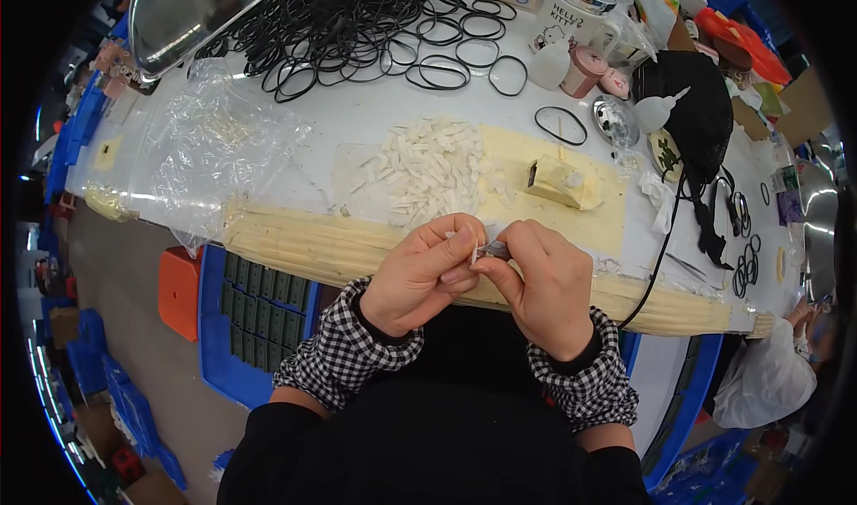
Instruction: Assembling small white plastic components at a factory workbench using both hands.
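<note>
Close together at the table's front edge, both my hands are closed in pinches. Between the thumb and fingers of my left hand (415,277) is a small white strip-like piece (475,253). My right hand (549,282) grips a small grey, metal-looking piece (495,250) against it; its exact kind is too small to tell, and my fingers cover much of both. Just beyond them lies a heap of small white strips (433,170). Right of the heap, a small tape-covered, yellowish block (567,182) sits on a yellow patch (605,224) of the table.
Black rubber-like loops (335,28) are heaped at the back, with one single loop (561,125) nearer. A clear plastic bag (219,148) lies at left. A white canister (571,10), squeeze bottle (659,111), black cloth (687,103) and tweezers (687,266) are at right. Blue crates (214,327) stand below.
</note>
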Demonstrator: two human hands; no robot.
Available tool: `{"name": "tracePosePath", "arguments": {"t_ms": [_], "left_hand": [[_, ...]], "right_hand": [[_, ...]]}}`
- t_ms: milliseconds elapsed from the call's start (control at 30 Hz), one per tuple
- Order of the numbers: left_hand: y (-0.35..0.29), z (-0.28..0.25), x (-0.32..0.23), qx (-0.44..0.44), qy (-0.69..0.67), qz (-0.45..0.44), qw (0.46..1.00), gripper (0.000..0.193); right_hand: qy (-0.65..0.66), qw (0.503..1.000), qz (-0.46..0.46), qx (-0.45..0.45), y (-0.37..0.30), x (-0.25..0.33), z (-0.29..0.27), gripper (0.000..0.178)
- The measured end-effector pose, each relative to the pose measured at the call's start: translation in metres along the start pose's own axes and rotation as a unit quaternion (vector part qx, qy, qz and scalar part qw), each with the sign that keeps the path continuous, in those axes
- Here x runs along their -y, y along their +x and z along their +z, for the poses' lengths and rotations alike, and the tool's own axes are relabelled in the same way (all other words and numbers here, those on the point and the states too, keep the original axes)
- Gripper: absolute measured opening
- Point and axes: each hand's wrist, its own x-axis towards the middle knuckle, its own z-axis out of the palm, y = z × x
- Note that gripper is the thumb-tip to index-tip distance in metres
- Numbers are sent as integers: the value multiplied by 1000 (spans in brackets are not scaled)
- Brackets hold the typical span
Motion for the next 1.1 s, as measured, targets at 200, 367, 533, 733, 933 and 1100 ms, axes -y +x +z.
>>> {"name": "tracePosePath", "arguments": {"t_ms": [200,367,533,733,933,1100], "left_hand": [[-2,-1,2,-8,-5,8,1000,17],[-2,-5,5,7,-17,9,1000,16],[-3,-6,5,4,-17,13,1000,15],[-3,-5,5,-7,-5,10,1000,15],[-2,-6,5,-3,-1,5,1000,15],[-2,-7,6,8,-37,3,999,16]], "right_hand": [[-13,1000,-2,12,-1,2,-2,33],[-10,1000,0,1,-2,2,-1,33],[-19,1000,-1,3,-2,2,0,33],[-22,1000,5,19,-3,2,-1,32],[-24,1000,4,20,-4,2,-2,31],[-14,1000,-2,7,-2,1,1,33]]}}
